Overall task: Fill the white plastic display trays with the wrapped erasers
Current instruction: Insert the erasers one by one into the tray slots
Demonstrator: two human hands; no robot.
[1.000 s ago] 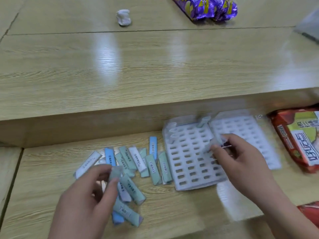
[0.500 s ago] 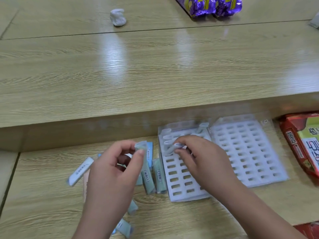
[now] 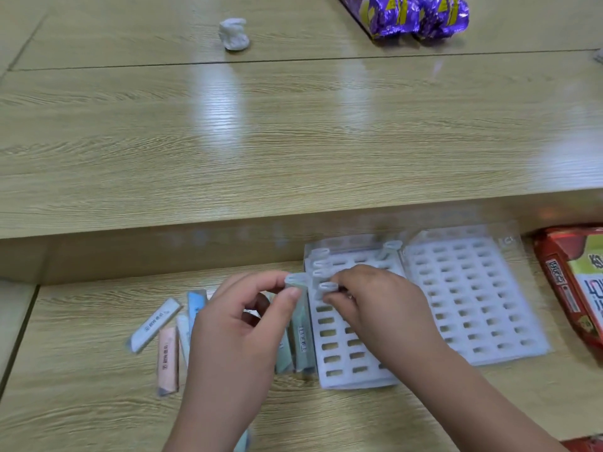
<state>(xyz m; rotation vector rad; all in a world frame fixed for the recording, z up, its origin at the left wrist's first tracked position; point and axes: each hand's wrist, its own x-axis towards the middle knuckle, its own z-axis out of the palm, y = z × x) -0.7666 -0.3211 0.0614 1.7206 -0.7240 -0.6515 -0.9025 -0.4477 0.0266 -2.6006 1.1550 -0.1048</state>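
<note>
Two white slotted display trays lie side by side on the lower wooden shelf: the left tray (image 3: 339, 357) and the right tray (image 3: 470, 298). A few wrapped erasers stand upright in the left tray's far-left slots (image 3: 321, 265). My right hand (image 3: 368, 305) pinches one wrapped eraser (image 3: 327, 286) over that column. My left hand (image 3: 241, 324) pinches another wrapped eraser (image 3: 297, 282) upright, just left of the tray. Loose wrapped erasers (image 3: 163, 340), white, pink, blue and green, lie to the left, partly hidden by my left hand.
A red snack packet (image 3: 574, 288) lies right of the trays. On the raised wooden table behind are purple foil packets (image 3: 408, 14) and a crumpled white wad (image 3: 233, 34). The table's front edge overhangs just behind the trays.
My right hand moved from the trays' middle to the left tray's far-left column with an eraser. My left hand lifted an eraser off the pile and brought it beside the tray.
</note>
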